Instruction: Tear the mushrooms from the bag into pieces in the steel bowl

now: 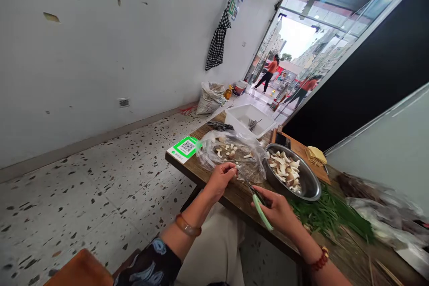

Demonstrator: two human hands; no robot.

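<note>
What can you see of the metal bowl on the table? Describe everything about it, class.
The metal bowl is round, wide and shallow, and looks like shiny steel. It stands upright on the wooden table, beside a clear plastic bag on one side and a heap of green chives on the other. It holds pale mushroom pieces piled toward one side. Neither hand touches it; the right hand, holding green-handled scissors, is nearest.

Wearing a dark short sleeve [152, 261] with pale blue swirls on the left arm, showing at seven o'clock in the view. Wearing a smooth amber bangle [187, 227] on the left wrist. Wearing a bracelet of reddish-brown beads [320, 259] on the right wrist, at five o'clock. Wearing light beige trousers [217, 250], showing at six o'clock between both arms.
</note>
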